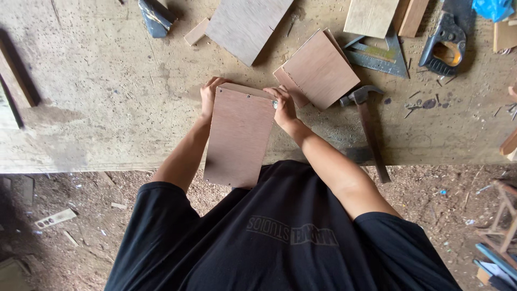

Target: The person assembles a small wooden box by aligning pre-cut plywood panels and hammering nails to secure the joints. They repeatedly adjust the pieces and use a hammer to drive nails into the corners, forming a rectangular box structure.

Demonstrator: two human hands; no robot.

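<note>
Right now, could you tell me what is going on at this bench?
A person grips a plywood panel at its far corners, left hand and right hand, its near end sticking out over the workbench edge. A hammer lies right of it, with loose boards, a square and a handsaw beyond.

A reddish-brown plywood panel (238, 137), rectangular with two small nails near its far edge, leans tilted over the workbench's near edge, gripped at both far corners.
</note>
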